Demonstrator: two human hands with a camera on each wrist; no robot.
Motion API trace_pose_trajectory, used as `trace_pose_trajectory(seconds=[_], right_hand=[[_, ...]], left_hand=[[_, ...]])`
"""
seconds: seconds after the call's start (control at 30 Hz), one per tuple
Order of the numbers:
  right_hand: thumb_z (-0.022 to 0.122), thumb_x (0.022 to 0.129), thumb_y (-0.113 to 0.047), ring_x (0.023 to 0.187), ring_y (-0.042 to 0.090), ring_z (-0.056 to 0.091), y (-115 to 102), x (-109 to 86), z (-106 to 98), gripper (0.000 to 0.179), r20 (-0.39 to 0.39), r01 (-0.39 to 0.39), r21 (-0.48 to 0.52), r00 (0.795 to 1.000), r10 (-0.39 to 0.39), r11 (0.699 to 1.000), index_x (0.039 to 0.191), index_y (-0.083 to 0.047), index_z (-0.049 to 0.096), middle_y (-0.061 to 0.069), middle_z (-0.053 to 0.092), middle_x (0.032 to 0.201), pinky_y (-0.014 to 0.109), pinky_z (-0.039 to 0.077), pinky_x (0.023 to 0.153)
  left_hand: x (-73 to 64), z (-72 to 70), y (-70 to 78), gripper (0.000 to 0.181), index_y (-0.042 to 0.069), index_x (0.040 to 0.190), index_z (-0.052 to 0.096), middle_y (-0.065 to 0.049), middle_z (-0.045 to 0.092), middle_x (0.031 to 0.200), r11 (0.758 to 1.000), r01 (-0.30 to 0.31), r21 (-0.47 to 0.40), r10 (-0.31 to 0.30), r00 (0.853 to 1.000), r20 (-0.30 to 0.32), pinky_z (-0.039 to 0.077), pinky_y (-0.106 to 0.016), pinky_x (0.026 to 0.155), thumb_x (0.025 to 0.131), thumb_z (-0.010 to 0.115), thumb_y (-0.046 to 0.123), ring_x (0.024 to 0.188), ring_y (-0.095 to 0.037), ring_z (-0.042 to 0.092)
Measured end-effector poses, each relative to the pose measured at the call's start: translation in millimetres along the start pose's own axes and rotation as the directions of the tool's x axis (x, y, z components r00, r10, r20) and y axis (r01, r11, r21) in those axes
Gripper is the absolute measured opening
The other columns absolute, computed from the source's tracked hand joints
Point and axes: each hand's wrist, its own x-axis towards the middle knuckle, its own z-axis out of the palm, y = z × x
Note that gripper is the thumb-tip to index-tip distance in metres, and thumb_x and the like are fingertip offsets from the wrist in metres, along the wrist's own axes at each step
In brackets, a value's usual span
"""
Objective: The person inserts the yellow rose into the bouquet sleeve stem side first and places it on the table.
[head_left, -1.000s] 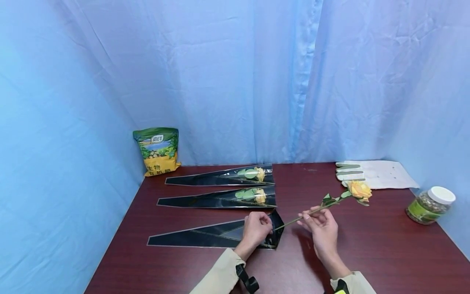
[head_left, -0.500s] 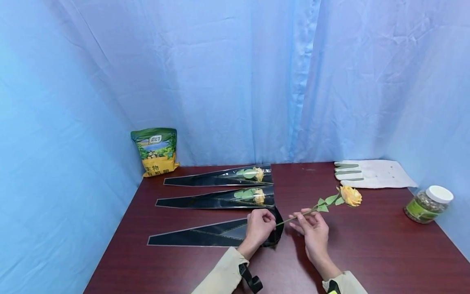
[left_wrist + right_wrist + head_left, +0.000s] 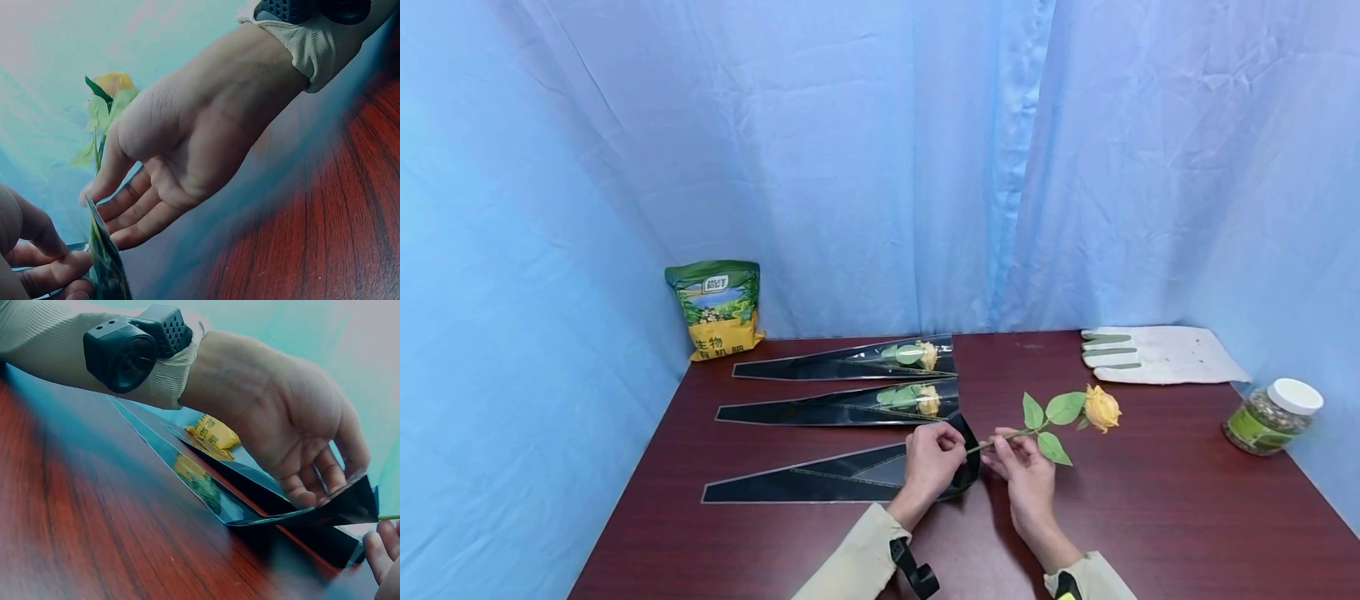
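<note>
In the head view, my left hand (image 3: 929, 463) pinches the upper film at the right-hand mouth of a flat, tapered black-and-clear flower sleeve (image 3: 760, 489). The sleeve's mouth (image 3: 353, 503) gapes in the right wrist view. My right hand (image 3: 1032, 493) holds a yellow rose (image 3: 1102, 408) by its green stem between thumb and fingers. Its bloom points right, and several leaves (image 3: 1066, 407) spread above and below the stem. The lower end of the stem runs left into the mouth; its tip is hidden behind the left hand and black film.
Two sleeves (image 3: 790, 412) (image 3: 797, 367), each with a yellow rose inside, lie further back. A green-and-yellow bag (image 3: 718, 308) stands back left. White gloves (image 3: 1180, 354) lie back right, near a white-lidded jar (image 3: 1273, 417). Blue curtains (image 3: 850, 167) enclose the dark red table (image 3: 1150, 533).
My right hand has moved left with the rose, bringing the stem further into the sleeve's mouth. The rose has turned so its leaves fan out. My left hand has stayed almost in place.
</note>
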Motion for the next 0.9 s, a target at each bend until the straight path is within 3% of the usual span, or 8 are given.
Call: trace_pose_trajectory(seconds=[0.17, 0.43, 0.6, 0.9], right_hand=[[0.062, 0.096, -0.002, 0.076, 0.005, 0.072, 0.4, -0.2, 4.9, 0.013, -0.021, -0.005, 0.018, 1.000, 0.006, 1.000, 0.109, -0.006, 0.063, -0.005, 0.074, 0.085, 0.023, 0.060, 0.070], [0.054, 0.100, -0.001, 0.077, 0.011, 0.076, 2.8, 0.1, 2.5, 0.029, -0.025, 0.077, 0.087, 0.997, -0.075, 0.993, 0.125, 0.005, 0.043, 0.001, 0.079, 0.089, 0.030, 0.061, 0.068], [0.053, 0.101, -0.003, 0.076, 0.013, 0.077, 4.8, 0.4, -0.6, 0.022, -0.031, 0.138, 0.068, 0.990, -0.136, 0.988, 0.119, 0.008, 0.049, 0.000, 0.079, 0.090, 0.032, 0.061, 0.067], [0.064, 0.093, 0.002, 0.074, 0.009, 0.074, 12.5, -1.1, 1.4, 0.009, -0.033, 0.105, 0.023, 0.994, -0.104, 0.994, 0.102, 0.000, 0.067, 0.000, 0.077, 0.089, 0.028, 0.059, 0.062]], left_hand=[[0.7, -0.6, 1.2, 0.009, 0.007, 0.074, 0.074, -0.001, 0.072, 0.062, 1.000, 0.007, -0.013, -0.007, 1.000, -0.011, 0.041, -0.013, 0.056, 0.073, 0.067, 0.002, 0.053, 0.008, 0.054], [1.1, -2.4, 0.8, 0.010, 0.007, 0.074, 0.074, -0.002, 0.072, 0.063, 0.999, 0.015, -0.038, -0.016, 0.999, -0.028, 0.043, -0.013, 0.058, 0.072, 0.066, 0.000, 0.053, 0.007, 0.057], [1.2, -3.2, 2.1, 0.011, 0.007, 0.074, 0.074, -0.004, 0.072, 0.062, 0.998, 0.016, -0.054, -0.017, 0.999, -0.029, 0.043, -0.014, 0.057, 0.072, 0.066, 0.000, 0.052, 0.007, 0.058], [-0.1, -4.9, 7.4, 0.010, 0.009, 0.073, 0.074, -0.003, 0.072, 0.063, 0.999, -0.002, -0.048, 0.000, 1.000, -0.028, 0.041, -0.013, 0.058, 0.071, 0.068, 0.001, 0.054, 0.009, 0.050]])
